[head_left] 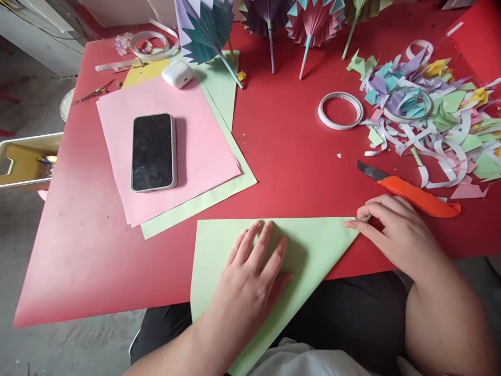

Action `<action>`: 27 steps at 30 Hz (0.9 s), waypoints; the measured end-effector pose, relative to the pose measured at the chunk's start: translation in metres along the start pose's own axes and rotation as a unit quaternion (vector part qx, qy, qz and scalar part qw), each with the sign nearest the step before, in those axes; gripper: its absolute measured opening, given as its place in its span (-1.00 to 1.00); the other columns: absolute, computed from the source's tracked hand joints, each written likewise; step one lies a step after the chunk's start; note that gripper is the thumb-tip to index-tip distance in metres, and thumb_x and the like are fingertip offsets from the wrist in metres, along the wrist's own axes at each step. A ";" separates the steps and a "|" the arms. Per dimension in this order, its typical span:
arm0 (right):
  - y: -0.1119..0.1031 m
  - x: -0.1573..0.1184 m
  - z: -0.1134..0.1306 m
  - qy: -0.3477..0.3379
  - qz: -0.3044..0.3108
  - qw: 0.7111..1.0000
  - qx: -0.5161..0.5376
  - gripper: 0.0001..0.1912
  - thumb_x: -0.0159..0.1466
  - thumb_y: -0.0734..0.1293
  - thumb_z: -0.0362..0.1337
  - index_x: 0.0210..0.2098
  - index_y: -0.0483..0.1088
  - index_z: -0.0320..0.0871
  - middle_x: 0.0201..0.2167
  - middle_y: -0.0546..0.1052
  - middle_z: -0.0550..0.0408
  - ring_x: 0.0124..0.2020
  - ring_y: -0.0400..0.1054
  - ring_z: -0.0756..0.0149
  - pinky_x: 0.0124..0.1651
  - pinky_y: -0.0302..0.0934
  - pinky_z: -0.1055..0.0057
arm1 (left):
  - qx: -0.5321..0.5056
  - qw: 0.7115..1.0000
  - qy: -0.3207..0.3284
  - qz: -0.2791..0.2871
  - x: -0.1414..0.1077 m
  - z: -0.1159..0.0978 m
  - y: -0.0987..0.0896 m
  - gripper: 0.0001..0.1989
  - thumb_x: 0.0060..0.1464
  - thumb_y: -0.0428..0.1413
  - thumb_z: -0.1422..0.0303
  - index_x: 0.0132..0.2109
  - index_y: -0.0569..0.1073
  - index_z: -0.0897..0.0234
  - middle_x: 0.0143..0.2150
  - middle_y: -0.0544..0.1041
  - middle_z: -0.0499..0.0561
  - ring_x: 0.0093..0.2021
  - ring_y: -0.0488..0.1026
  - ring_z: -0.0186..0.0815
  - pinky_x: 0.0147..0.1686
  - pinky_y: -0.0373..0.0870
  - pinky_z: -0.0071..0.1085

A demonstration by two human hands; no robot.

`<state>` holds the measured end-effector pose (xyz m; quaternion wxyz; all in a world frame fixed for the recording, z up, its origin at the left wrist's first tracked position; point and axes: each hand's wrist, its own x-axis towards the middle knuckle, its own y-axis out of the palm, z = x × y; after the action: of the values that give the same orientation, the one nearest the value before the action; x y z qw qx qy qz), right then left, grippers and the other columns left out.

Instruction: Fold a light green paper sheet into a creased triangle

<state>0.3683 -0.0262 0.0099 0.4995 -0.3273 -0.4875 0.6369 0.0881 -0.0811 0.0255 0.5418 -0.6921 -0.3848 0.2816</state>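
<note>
Head view: folded light green sheet lies at the near edge of the red surface, folded into a triangle, its lower part hanging off over the person's lap. Left hand lies flat on the sheet, palm down, fingers spread, grip released, pressing and holding nothing. Right hand sits at the sheet's right corner, fingertips touching the pointed tip; fingers loosely curled, grip not closed on anything.

Orange utility knife lies on the surface just beyond the right hand, blade out and pointing left; cannot tell whether the hand touches it. Ring of white tape sits further back, apart from the hands. Heap of paper scraps, mixed colours with white strips, fills the right side.

On the left, a pink sheet lies over another green sheet, with a phone face up on the pink one. White earbud case sits behind it, just beside a yellow sheet. Pleated paper fans on sticks line the far edge. A second tape ring lies at the far left corner. Metal tray sticks out off the left side of the surface.
</note>
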 end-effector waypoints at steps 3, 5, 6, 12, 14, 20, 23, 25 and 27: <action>0.000 0.000 -0.001 -0.002 -0.001 1.000 0.010 -0.75 0.21 0.24 -0.05 -0.45 0.26 -0.09 -0.42 0.36 0.14 -0.34 0.23 0.29 -0.23 0.13 0.34 | -0.002 1.000 -0.002 0.001 -0.001 0.000 -0.001 -0.60 0.13 0.02 0.29 0.10 0.32 0.34 0.17 0.27 0.26 0.22 0.13 0.08 0.06 0.32 0.00; 0.000 0.000 -0.002 0.001 0.002 1.000 0.016 -0.75 0.22 0.23 -0.05 -0.45 0.27 -0.08 -0.41 0.36 0.13 -0.33 0.23 0.29 -0.23 0.13 0.34 | -0.003 1.000 -0.002 0.000 -0.001 0.000 -0.001 -0.60 0.13 0.02 0.29 0.10 0.32 0.34 0.17 0.27 0.26 0.22 0.13 0.08 0.07 0.31 0.00; 0.000 0.000 -0.002 0.004 0.003 1.000 0.017 -0.75 0.23 0.23 -0.06 -0.44 0.27 -0.08 -0.41 0.37 0.13 -0.32 0.23 0.29 -0.23 0.13 0.34 | -0.003 1.000 -0.003 0.001 -0.001 0.000 -0.001 -0.60 0.13 0.02 0.29 0.10 0.32 0.34 0.17 0.27 0.26 0.22 0.13 0.08 0.07 0.31 0.00; 0.001 0.000 -0.001 0.009 0.005 1.000 0.005 -0.77 0.25 0.20 -0.09 -0.45 0.26 -0.09 -0.42 0.37 0.13 -0.33 0.22 0.29 -0.23 0.12 0.34 | 0.002 1.000 -0.001 0.001 -0.001 0.000 0.000 -0.60 0.14 0.01 0.29 0.10 0.32 0.36 0.18 0.26 0.27 0.22 0.12 0.09 0.07 0.31 0.01; 0.002 0.000 -0.001 0.007 0.004 1.000 -0.001 -0.78 0.25 0.21 -0.11 -0.45 0.25 -0.09 -0.42 0.37 0.13 -0.33 0.22 0.29 -0.24 0.12 0.34 | 0.002 1.000 -0.001 -0.001 -0.001 0.000 0.000 -0.60 0.14 0.01 0.29 0.10 0.32 0.37 0.18 0.26 0.29 0.23 0.12 0.09 0.06 0.32 0.01; 0.002 0.000 -0.002 -0.013 -0.001 1.000 -0.018 -0.83 0.24 0.23 -0.16 -0.43 0.25 -0.09 -0.42 0.36 0.13 -0.34 0.22 0.29 -0.26 0.12 0.35 | 0.001 1.000 -0.001 0.002 -0.001 0.000 -0.001 -0.58 0.14 0.01 0.28 0.10 0.31 0.38 0.18 0.25 0.29 0.23 0.11 0.10 0.07 0.32 0.00; 0.002 0.000 -0.001 -0.018 -0.007 1.000 -0.021 -0.84 0.24 0.24 -0.18 -0.43 0.24 -0.09 -0.42 0.36 0.12 -0.35 0.21 0.29 -0.25 0.12 0.35 | 0.001 1.000 -0.001 0.002 -0.001 0.000 -0.001 -0.58 0.13 0.02 0.28 0.10 0.31 0.38 0.18 0.25 0.30 0.23 0.11 0.10 0.07 0.31 0.00; 0.003 -0.001 -0.001 -0.022 -0.012 0.999 -0.024 -0.84 0.23 0.24 -0.18 -0.44 0.24 -0.09 -0.42 0.36 0.12 -0.36 0.20 0.29 -0.25 0.12 0.35 | 0.004 1.000 0.000 0.000 0.000 0.001 0.000 -0.58 0.14 0.02 0.27 0.10 0.31 0.38 0.18 0.26 0.30 0.23 0.12 0.10 0.07 0.31 0.00; 0.004 -0.001 -0.001 -0.021 -0.021 0.999 -0.030 -0.83 0.22 0.25 -0.18 -0.44 0.23 -0.09 -0.43 0.35 0.12 -0.37 0.20 0.29 -0.25 0.12 0.34 | 0.007 1.000 0.001 0.000 0.000 0.001 0.000 -0.59 0.14 0.01 0.28 0.10 0.31 0.38 0.17 0.27 0.30 0.22 0.12 0.10 0.06 0.32 0.00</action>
<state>0.3686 -0.0274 0.0058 0.4925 -0.3179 -0.5235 0.6183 0.0878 -0.0806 0.0249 0.5473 -0.6881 -0.3826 0.2837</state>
